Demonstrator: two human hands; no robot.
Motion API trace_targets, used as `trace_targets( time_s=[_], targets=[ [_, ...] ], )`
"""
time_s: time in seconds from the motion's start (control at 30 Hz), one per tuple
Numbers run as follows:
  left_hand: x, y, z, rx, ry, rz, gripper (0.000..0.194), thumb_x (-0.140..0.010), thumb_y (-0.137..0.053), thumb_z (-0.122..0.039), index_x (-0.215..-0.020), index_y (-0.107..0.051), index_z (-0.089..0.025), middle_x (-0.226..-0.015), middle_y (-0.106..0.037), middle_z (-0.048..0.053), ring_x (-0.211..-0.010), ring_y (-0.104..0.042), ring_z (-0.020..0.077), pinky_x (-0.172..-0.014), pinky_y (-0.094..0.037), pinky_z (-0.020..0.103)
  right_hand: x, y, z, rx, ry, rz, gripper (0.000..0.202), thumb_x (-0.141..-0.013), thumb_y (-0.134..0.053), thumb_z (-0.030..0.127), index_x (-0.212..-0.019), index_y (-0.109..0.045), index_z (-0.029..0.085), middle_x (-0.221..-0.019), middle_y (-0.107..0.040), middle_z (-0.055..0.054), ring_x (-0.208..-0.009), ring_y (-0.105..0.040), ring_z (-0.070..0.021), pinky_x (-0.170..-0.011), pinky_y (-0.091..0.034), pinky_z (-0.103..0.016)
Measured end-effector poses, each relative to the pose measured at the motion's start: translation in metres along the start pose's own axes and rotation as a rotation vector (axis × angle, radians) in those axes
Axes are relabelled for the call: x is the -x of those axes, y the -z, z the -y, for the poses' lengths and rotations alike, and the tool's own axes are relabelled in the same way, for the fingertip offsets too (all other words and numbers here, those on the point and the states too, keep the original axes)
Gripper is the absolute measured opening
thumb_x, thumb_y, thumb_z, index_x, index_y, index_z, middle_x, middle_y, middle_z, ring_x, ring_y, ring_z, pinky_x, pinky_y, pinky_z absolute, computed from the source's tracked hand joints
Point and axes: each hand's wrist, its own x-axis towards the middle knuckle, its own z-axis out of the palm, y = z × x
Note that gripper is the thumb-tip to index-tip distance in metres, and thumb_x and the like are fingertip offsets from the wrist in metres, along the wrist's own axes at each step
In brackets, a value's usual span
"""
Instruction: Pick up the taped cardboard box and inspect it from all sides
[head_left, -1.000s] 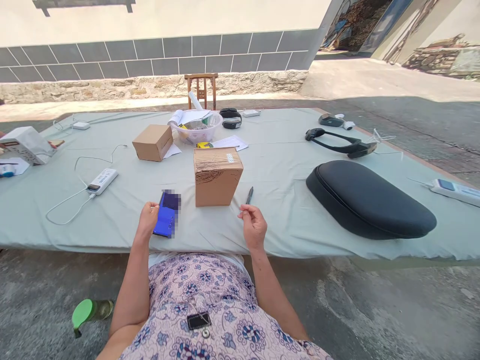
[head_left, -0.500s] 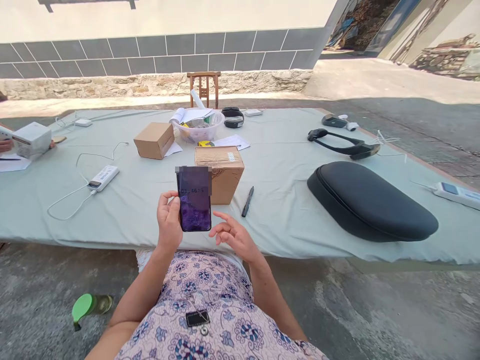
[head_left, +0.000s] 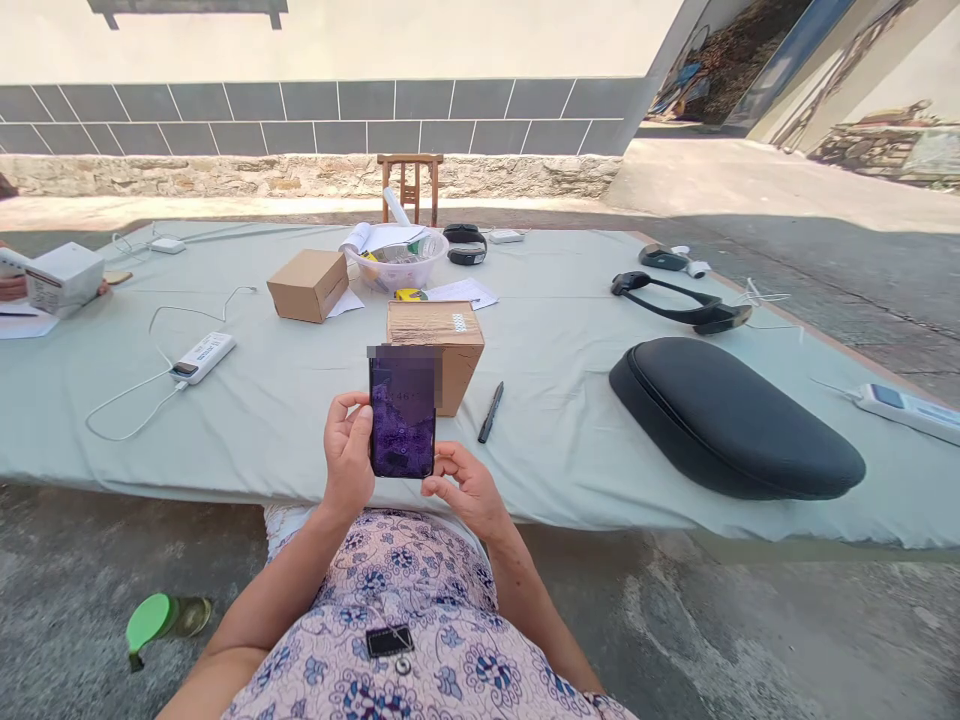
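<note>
A smartphone [head_left: 403, 430] with a dim purple screen stands nearly upright above the table's near edge. My left hand [head_left: 349, 455] is closed around its left side, thumb along the edge. At the phone's lower right corner, my right hand [head_left: 466, 490] pinches the edge with thumb and fingers. Behind the phone, partly hidden by it, sits a cardboard box [head_left: 461, 365] with a patterned label. A black pen [head_left: 491, 412] lies on the cloth to the right of that box.
The cloth-covered table [head_left: 555, 390] holds a second box [head_left: 306, 285], a plastic basket [head_left: 397, 275], a power strip [head_left: 202, 358], a black case [head_left: 735, 420] and a black headset [head_left: 682, 300]. At far left, a person's hands hold a white box [head_left: 66, 278]. A green-lidded bottle [head_left: 154, 620] is on the ground.
My right hand has moved from beside the phone with fingers spread to gripping its lower right corner. The phone has shifted slightly right and down in view.
</note>
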Motion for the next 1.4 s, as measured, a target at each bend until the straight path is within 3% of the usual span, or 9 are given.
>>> trace_targets(
  time_s=[0.2, 0.47, 0.63, 0.8, 0.93, 1.03, 1.17, 1.27, 1.4],
  targets=[
    [-0.04, 0.046, -0.018, -0.21, -0.063, -0.19, 0.027, -0.077, -0.062, -0.041, -0.093, -0.049, -0.023, -0.068, -0.061, -0.005, -0.053, -0.054, 0.01, -0.054, -0.045, 0.022, -0.008, 0.014, -0.012, -0.044, 0.006, -0.162, 0.037, -0.089, -0.063, 0.049, -0.114, -0.063, 0.021, -0.071, -0.069, 0.001, -0.068, -0.066, -0.0149, -0.071, -0.055, -0.031],
    [-0.092, 0.136, -0.016, -0.625, 0.195, -0.457, 0.017, -0.073, -0.049, -0.028, -0.088, -0.046, -0.022, -0.056, -0.045, -0.008, -0.046, -0.043, 0.0093, -0.05, -0.041, 0.022, -0.021, 0.042, -0.041, 0.09, -0.089, -0.5, 0.039, -0.086, -0.059, 0.051, -0.107, -0.065, 0.019, -0.08, -0.071, -0.003, -0.07, -0.066, -0.0166, -0.073, -0.056, -0.034],
    [-0.097, 0.16, -0.006, -0.764, 0.225, -0.455, 0.015, -0.076, -0.052, -0.033, -0.086, -0.048, -0.021, -0.052, -0.04, -0.01, -0.046, -0.042, 0.0106, -0.05, -0.041, 0.024, -0.02, 0.057, -0.062, 0.596, -0.021, -0.575, 0.027, -0.09, -0.053, 0.04, -0.098, -0.071, 0.021, -0.105, -0.072, -0.012, -0.1, -0.064, -0.0268, -0.088, -0.052, -0.045],
    [-0.096, 0.17, 0.0, -0.938, 0.197, -0.441, 0.022, -0.078, -0.057, -0.04, -0.085, -0.054, -0.02, -0.06, -0.051, -0.004, -0.061, -0.055, 0.0171, -0.059, -0.046, 0.029, -0.016, 0.07, -0.084, 0.965, -0.097, -0.503, 0.02, -0.087, -0.058, 0.029, -0.094, -0.076, 0.025, -0.13, -0.062, -0.014, -0.127, -0.051, -0.0349, -0.096, -0.047, -0.052],
    [-0.092, 0.162, -0.006, -1.049, 0.141, -0.413, 0.023, -0.077, -0.062, -0.036, -0.093, -0.061, -0.019, -0.09, -0.067, 0.008, -0.093, -0.064, 0.0266, -0.079, -0.051, 0.036, -0.02, 0.079, -0.092, 1.019, -0.139, -0.501, 0.025, -0.089, -0.055, 0.023, -0.1, -0.077, 0.026, -0.128, -0.064, -0.014, -0.124, -0.053, -0.0342, -0.095, -0.046, -0.051],
    [-0.09, 0.143, -0.012, -1.141, 0.043, -0.325, 0.034, -0.081, -0.062, -0.035, -0.112, -0.062, -0.019, -0.124, -0.064, 0.015, -0.122, -0.056, 0.0317, -0.098, -0.047, 0.042, -0.026, 0.087, -0.092, 1.043, -0.182, -0.487, 0.026, -0.089, -0.056, 0.023, -0.105, -0.076, 0.025, -0.127, -0.065, -0.015, -0.122, -0.055, -0.0354, -0.095, -0.046, -0.052],
    [-0.085, 0.104, -0.013, -1.023, -0.067, -0.054, 0.048, -0.089, -0.056, -0.039, -0.133, -0.054, -0.021, -0.14, -0.057, 0.014, -0.126, -0.057, 0.0292, -0.097, -0.05, 0.04, -0.032, 0.095, -0.086, 1.047, -0.253, -0.464, 0.028, -0.088, -0.058, 0.028, -0.111, -0.074, 0.024, -0.131, -0.063, -0.018, -0.123, -0.055, -0.0374, -0.095, -0.046, -0.054],
    [-0.083, 0.068, -0.01, -0.926, -0.204, 0.135, 0.059, -0.088, -0.06, -0.043, -0.143, -0.047, -0.026, -0.15, -0.049, 0.013, -0.131, -0.054, 0.029, -0.098, -0.051, 0.041, -0.039, 0.096, -0.082, 0.944, -0.143, -0.513, 0.037, -0.09, -0.056, 0.035, -0.123, -0.068, 0.023, -0.133, -0.062, -0.018, -0.125, -0.054, -0.0353, -0.1, -0.046, -0.054],
    [-0.09, 0.021, -0.006, -0.921, -0.386, 0.331, 0.072, -0.088, -0.062, -0.052, -0.152, -0.037, -0.03, -0.162, -0.032, 0.013, -0.15, -0.03, 0.0323, -0.113, -0.04, 0.049, -0.052, 0.086, -0.075, 0.718, 0.004, -0.497, 0.058, -0.089, -0.058, 0.046, -0.14, -0.053, 0.019, -0.14, -0.059, -0.017, -0.131, -0.053, -0.0313, -0.11, -0.044, -0.052]
  ],
)
